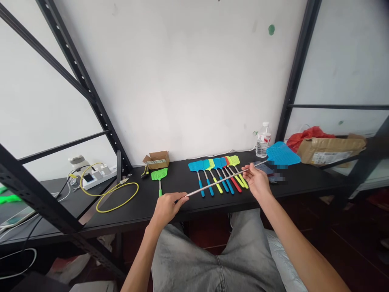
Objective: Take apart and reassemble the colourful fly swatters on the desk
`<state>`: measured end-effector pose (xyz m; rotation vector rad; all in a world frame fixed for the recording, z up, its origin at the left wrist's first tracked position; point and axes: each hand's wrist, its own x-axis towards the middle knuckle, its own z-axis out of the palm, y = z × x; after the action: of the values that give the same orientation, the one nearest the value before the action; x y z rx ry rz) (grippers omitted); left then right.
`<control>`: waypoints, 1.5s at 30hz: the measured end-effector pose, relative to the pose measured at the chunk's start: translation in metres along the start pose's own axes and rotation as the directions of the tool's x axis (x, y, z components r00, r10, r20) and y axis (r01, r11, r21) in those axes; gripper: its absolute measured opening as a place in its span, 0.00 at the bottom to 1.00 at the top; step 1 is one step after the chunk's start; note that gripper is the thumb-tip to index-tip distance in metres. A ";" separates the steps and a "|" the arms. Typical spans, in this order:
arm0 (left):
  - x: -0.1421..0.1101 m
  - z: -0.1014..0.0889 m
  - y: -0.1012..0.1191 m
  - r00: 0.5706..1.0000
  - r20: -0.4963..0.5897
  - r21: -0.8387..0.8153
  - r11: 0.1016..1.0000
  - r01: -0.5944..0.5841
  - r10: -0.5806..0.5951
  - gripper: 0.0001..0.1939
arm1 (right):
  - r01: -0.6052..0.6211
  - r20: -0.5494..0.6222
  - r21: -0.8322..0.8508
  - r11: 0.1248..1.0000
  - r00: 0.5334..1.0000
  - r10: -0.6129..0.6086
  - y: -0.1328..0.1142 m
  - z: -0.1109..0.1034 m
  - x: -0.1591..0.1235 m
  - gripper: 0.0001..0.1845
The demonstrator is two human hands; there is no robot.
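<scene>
Between my two hands stretches a fly swatter [212, 184] with a long thin metal rod, held slanting up to the right above the table. My left hand [169, 207] is closed around its lower end, so the grip is mostly hidden. With bent fingers, my right hand [255, 178] pinches the rod near the blue swatter head [282, 154]. Behind the rod, a row of short fly swatters [223, 174] in blue, yellow and red lies on the table. A green fly swatter [159, 175] lies apart, just beyond my left hand.
A small open cardboard box [157, 160] stands near the wall, left of the row. At right are a water bottle [263, 140] and a larger carton [331, 151] with a red bag. A yellow cable [117, 198] and power strip [100, 177] lie left, beside black rack posts [86, 87].
</scene>
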<state>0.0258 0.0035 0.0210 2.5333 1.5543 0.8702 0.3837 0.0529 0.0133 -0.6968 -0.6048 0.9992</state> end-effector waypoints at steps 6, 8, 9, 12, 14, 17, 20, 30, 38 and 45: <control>0.003 -0.009 0.023 1.000 0.019 0.080 0.997 -0.004 0.002 0.17 | -0.006 0.053 -0.021 1.000 0.999 0.007 0.001 0.015 -0.014 0.20; 0.004 -0.010 0.032 1.000 0.023 0.088 0.996 -0.011 0.009 0.16 | -0.020 0.133 -0.064 0.998 0.991 0.029 0.004 0.025 -0.025 0.20; 0.004 -0.009 0.036 1.000 0.027 0.086 0.996 -0.018 0.016 0.16 | -0.029 0.173 -0.084 0.996 0.984 0.043 0.007 0.030 -0.031 0.21; 0.005 -0.004 0.047 0.998 0.034 0.080 0.995 -0.051 0.048 0.16 | -0.061 0.298 -0.133 0.989 0.949 0.099 0.019 0.045 -0.052 0.22; 0.005 0.000 0.052 0.997 0.031 0.088 0.993 -0.073 0.070 0.18 | -0.086 0.380 -0.196 0.977 0.911 0.157 0.027 0.053 -0.064 0.23; 0.005 0.003 0.053 0.996 0.035 0.102 0.991 -0.090 0.087 0.21 | -0.094 0.454 -0.286 0.953 0.863 0.221 0.036 0.059 -0.075 0.23; 0.004 0.002 0.050 0.996 0.032 0.105 0.991 -0.088 0.085 0.21 | -0.059 0.457 -0.324 0.944 0.864 0.210 0.038 0.060 -0.077 0.24; 0.004 0.002 0.040 0.995 0.033 0.090 0.992 -0.093 0.090 0.22 | -0.008 0.382 -0.338 0.941 0.913 0.145 0.038 0.054 -0.066 0.24; -0.001 -0.002 0.021 0.997 0.043 0.102 0.992 -0.073 0.069 0.21 | -0.018 0.262 -0.318 0.948 0.959 0.106 0.025 0.039 -0.045 0.23; -0.001 -0.003 0.007 0.999 0.029 0.098 0.995 -0.032 0.030 0.21 | -0.008 0.187 -0.250 0.968 0.981 0.056 0.013 0.026 -0.028 0.22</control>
<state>0.0296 -0.0020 0.0252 2.6318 1.5925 0.7763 0.3462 0.0382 0.0162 -0.8376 -0.9014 1.0383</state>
